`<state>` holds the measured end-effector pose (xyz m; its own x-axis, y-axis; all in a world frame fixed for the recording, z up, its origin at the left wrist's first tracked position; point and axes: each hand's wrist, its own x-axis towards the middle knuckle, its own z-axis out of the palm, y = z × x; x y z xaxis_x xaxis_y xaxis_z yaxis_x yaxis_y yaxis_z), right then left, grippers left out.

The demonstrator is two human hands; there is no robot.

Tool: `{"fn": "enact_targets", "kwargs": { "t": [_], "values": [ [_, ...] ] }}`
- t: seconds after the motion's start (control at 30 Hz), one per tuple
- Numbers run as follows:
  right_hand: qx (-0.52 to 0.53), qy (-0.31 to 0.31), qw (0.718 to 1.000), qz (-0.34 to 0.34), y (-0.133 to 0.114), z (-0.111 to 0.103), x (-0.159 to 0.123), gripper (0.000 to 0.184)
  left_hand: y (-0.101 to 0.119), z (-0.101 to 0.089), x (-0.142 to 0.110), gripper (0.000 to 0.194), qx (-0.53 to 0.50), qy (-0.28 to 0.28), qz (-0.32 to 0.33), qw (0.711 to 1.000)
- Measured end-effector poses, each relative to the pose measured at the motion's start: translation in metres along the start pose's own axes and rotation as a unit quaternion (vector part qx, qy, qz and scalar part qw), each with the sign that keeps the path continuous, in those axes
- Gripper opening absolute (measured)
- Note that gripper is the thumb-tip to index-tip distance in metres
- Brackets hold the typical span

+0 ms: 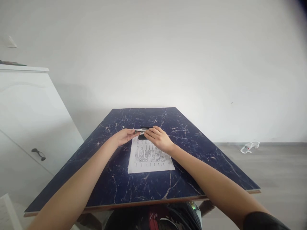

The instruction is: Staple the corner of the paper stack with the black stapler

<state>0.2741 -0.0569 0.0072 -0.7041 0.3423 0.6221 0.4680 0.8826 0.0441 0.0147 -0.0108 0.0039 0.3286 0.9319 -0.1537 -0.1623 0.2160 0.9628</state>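
Left (123,136) and right grip (158,139) hold slim object (140,130) crosswise.

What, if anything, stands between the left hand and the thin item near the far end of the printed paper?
Nothing visible: the left hand has the thin item at its fingertips, and the right hand holds the other end. A dark object shows just below, not between.
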Motion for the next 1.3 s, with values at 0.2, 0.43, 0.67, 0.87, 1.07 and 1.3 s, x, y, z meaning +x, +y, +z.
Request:
{"fn": "enact_targets", "kwargs": {
  "t": [0.2,0.43,0.67,0.87,1.07,1.3],
  "values": [
    [0.029,0.077,0.985,0.153,-0.002,0.006,0.001,0.038,-0.002,-0.012,0.007,0.007,0.014,0.079,-0.020,0.997],
    [0.216,-0.036,0.889,0.403,0.013,0.010,-0.005,0.025,0.010,-0.006,-0.002,0.031,0.110,0.164,0.191,0.962],
    [0.153,0.053,0.964,0.212,0.009,-0.007,0.001,0.043,0.017,0.034,-0.026,0.041,0.274,-0.043,0.230,0.933],
    [0.155,0.115,0.981,0.020,0.000,-0.004,0.003,0.024,0.009,0.048,-0.026,0.041,0.256,-0.146,0.231,0.927],
    [0.205,0.192,0.953,0.116,0.011,0.003,0.007,0.014,0.009,0.036,-0.020,0.036,0.320,-0.052,0.272,0.906],
    [0.103,0.099,0.860,0.490,0.098,-0.003,-0.040,0.012,0.006,-0.060,0.001,0.049,0.593,0.251,0.289,0.708]
  ]
}}
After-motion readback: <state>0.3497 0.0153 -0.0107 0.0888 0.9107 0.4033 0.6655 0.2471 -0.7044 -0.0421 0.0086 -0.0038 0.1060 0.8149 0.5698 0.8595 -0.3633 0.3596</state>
